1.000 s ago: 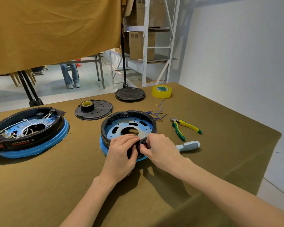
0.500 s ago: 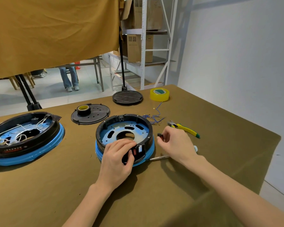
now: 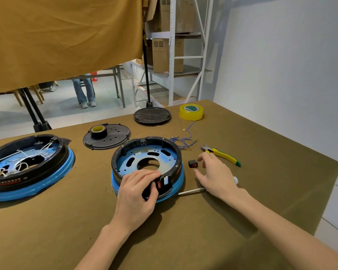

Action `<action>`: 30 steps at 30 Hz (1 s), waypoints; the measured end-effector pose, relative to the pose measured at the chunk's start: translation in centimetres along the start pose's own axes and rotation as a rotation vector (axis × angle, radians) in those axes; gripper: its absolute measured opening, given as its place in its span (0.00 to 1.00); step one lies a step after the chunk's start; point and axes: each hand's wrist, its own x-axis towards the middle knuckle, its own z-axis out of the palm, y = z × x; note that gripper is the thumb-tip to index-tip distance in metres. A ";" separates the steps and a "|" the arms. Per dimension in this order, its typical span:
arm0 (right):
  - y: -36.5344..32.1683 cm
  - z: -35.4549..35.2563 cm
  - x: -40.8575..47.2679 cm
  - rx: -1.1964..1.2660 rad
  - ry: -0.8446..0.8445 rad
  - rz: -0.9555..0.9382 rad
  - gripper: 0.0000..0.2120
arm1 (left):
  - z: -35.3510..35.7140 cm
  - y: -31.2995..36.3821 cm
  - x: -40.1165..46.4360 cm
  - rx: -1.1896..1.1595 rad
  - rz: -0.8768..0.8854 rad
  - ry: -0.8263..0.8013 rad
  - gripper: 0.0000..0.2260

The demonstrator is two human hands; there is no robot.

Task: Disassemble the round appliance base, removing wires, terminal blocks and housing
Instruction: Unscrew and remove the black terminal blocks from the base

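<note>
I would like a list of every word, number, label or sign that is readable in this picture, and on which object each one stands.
Nothing can be read with certainty.
Left round black and blue appliance base: a row of reddish marks on its rim, too blurred.
Centre round black and blue appliance base: orange marks on its rim, too small.
Brown cardboard boxes on the white metal shelf: dark printed labels, too small.
Yellow tape roll: green core, no legible text.
</note>
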 end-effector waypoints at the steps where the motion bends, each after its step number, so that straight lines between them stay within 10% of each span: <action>1: 0.2 -0.2 -0.9 -0.008 -0.005 -0.053 0.10 | 0.0 0.1 0.0 0.000 -0.003 0.002 0.15; 6: 0.3 -0.1 -3.0 -0.139 -0.146 -0.307 0.20 | -0.2 0.5 0.1 0.013 -0.012 0.009 0.15; 15: -1.1 -0.5 -4.8 -0.010 0.037 -0.130 0.35 | -0.7 0.9 -0.4 0.067 -0.047 -0.042 0.19; 30: -5.3 1.9 -4.8 -0.065 0.190 -0.028 0.24 | -0.7 0.5 -0.5 0.042 -0.075 -0.037 0.19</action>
